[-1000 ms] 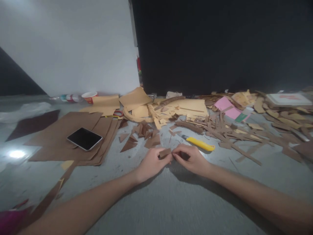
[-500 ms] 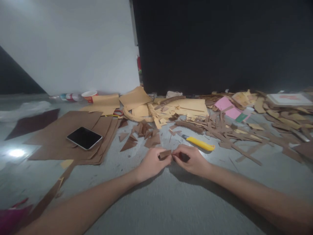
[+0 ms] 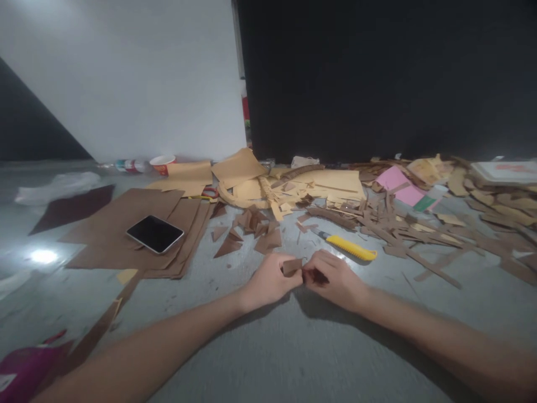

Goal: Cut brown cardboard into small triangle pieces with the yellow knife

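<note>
My left hand [image 3: 268,284] is closed, with thumb and fingers pinching a small folded brown strip [image 3: 292,267] that looks like thick paper or thin card. Right beside it, my right hand [image 3: 338,282] has its fingertips pinched together at the strip's right end. Whatever lies between those fingertips is hidden. Just beyond the right hand lies a yellow utility knife [image 3: 351,247], its blade pointing to the left. Several brown triangular pieces [image 3: 268,239] are scattered on the grey table [image 3: 260,352] beyond my left hand.
At left, a smartphone [image 3: 155,234] lies on stacked brown sheets [image 3: 104,246]. Scissors [image 3: 210,193], tan sheets [image 3: 239,168] and a paper cup [image 3: 163,163] stand farther back. Brown offcuts [image 3: 390,224] and a pink sheet [image 3: 398,184] spread across the right. A magenta object [image 3: 29,366] is at lower left.
The whole view has shifted slightly, so things appear farther right. My hands stay together at the brown strip, and the right fingers have curled a little closer to it.
</note>
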Demonstrator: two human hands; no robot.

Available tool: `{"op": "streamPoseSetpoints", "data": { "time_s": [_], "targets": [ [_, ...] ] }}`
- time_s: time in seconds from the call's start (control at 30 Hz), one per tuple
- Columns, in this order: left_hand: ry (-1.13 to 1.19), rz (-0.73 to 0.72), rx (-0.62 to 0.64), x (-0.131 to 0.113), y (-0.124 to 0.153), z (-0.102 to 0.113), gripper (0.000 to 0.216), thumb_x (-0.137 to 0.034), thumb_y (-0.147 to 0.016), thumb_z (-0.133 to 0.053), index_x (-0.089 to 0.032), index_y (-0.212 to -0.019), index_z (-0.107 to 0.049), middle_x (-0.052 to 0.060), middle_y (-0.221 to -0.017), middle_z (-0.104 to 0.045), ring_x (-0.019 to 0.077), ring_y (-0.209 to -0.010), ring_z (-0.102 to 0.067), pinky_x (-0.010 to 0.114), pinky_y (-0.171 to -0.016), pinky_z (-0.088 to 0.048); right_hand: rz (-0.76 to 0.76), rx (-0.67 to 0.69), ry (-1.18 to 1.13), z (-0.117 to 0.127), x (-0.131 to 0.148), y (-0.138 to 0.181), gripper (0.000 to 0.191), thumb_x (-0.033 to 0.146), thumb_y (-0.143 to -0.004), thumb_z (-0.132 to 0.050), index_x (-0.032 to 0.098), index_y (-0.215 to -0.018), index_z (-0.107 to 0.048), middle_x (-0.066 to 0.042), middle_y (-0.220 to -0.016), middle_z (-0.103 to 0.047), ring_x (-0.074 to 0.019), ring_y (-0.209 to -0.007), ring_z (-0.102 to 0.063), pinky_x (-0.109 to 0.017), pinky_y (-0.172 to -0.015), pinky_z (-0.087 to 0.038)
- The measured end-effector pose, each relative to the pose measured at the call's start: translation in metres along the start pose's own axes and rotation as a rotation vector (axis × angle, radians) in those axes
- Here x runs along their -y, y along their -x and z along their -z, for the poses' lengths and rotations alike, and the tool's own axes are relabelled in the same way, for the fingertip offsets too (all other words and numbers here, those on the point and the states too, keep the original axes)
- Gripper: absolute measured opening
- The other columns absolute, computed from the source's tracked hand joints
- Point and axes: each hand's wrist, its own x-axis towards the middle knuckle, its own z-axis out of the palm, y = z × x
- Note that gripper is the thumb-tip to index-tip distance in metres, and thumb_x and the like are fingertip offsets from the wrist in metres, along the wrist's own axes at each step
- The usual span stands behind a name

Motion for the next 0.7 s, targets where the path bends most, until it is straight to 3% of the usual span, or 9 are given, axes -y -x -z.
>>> {"op": "streamPoseSetpoints", "data": {
  "time_s": [0.2, 0.33, 0.43, 0.57, 0.7],
  "targets": [
    [0.033, -0.015, 0.036, -0.004, -0.001, 0.003, 0.034, -0.024, -0.083, -0.06, -0.022, -0.063, -0.032, -0.005, -0.066, -0.032, 0.0122, -0.065, -0.032, 0.029, -0.059, -0.022, 0.027, -0.008, 0.028, -0.001, 0.002, 0.001, 0.019, 0.008, -0.094, -0.06, 0.025, -0.086, -0.057, 0.0, -0.076, -0.064, -0.0177, -0.071, -0.059, -0.031, -0.071, -0.049],
    [0.08, 0.007, 0.112, -0.01, 0.004, 0.003, 0.037, -0.026, -0.086, -0.063, -0.022, -0.063, -0.034, -0.005, -0.066, -0.032, 0.0118, -0.064, -0.032, 0.029, -0.059, -0.023, -0.064, -0.013, 0.009, -0.003, -0.005, 0.001, 0.021, 0.004, -0.087, -0.061, 0.024, -0.084, -0.057, -0.001, -0.077, -0.064, -0.0181, -0.072, -0.059, -0.03, -0.067, -0.047],
    [0.067, 0.031, 0.166, -0.013, 0.008, 0.002, 0.033, -0.027, -0.087, -0.066, -0.021, -0.063, -0.044, -0.004, -0.065, -0.043, 0.0119, -0.063, -0.039, 0.029, -0.059, -0.027, -0.18, -0.006, -0.029, -0.004, -0.011, 0.001, 0.022, 0.002, -0.083, -0.062, 0.024, -0.085, -0.06, 0.0, -0.076, -0.064, -0.0174, -0.069, -0.06, -0.028, -0.064, -0.046],
    [0.133, 0.075, 0.144, -0.013, 0.007, 0.004, 0.025, -0.028, -0.095, -0.061, -0.018, -0.072, -0.062, 0.002, -0.071, -0.067, 0.0148, -0.068, -0.058, 0.028, -0.064, -0.04, -0.164, 0.029, -0.065, -0.003, -0.011, 0.0, 0.017, 0.008, -0.095, -0.059, 0.023, -0.092, -0.065, -0.003, -0.083, -0.071, -0.0192, -0.078, -0.066, -0.03, -0.07, -0.05],
    [0.211, 0.113, 0.088, -0.013, 0.003, 0.007, 0.03, -0.037, -0.097, -0.064, -0.017, -0.074, -0.066, 0.004, -0.072, -0.071, 0.0155, -0.068, -0.061, 0.027, -0.065, -0.044, -0.251, 0.007, -0.112, -0.001, -0.007, -0.002, 0.016, 0.017, -0.103, -0.057, 0.023, -0.091, -0.065, -0.002, -0.08, -0.071, -0.0179, -0.072, -0.065, -0.029, -0.066, -0.048]
  ]
}}
